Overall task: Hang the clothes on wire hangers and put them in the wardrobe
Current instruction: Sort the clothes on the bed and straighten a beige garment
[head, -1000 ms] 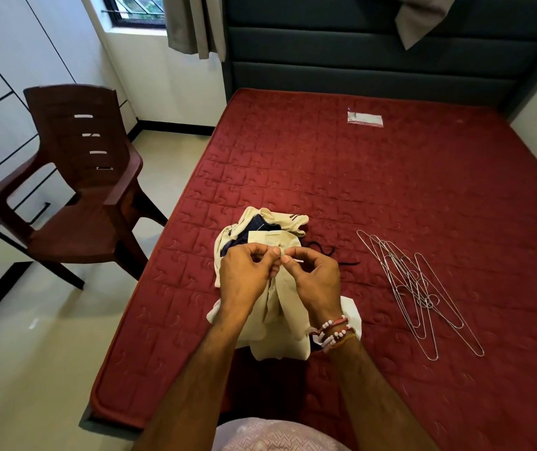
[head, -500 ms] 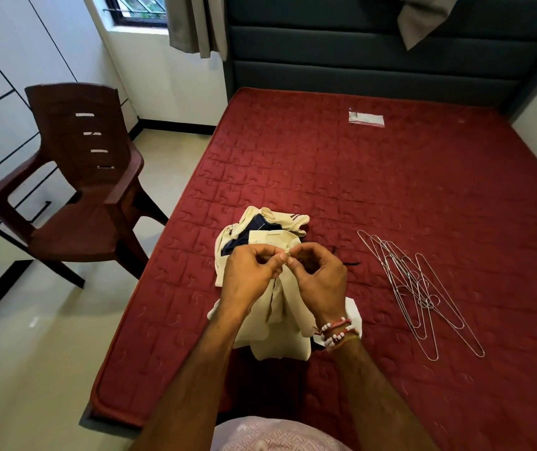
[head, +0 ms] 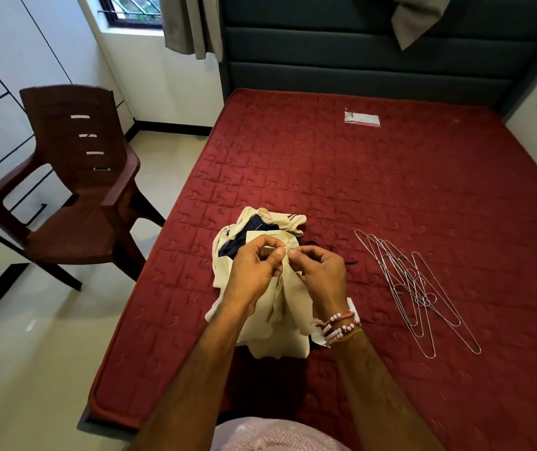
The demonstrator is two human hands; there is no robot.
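A: Where is the shirt gripped?
B: The cream shirt (head: pixel 288 320) is pinched at one spot, likely a button, between the thumbs and forefingers of the left hand (head: pixel 254 271) and right hand (head: pixel 320 275). It is held over the clothes pile (head: pixel 293 219) near the bed's (head: pixel 390 190) left edge, toward the foot.
A: Hangers?
B: The hangers (head: pixel 417 288) are heaped to the right, apart from the pile, with long axes roughly head-to-foot. The right hand is judged nearer.

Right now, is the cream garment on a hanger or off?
Off: the left hand and right hand pinch the cream garment while the wire hangers lie apart on the mattress.
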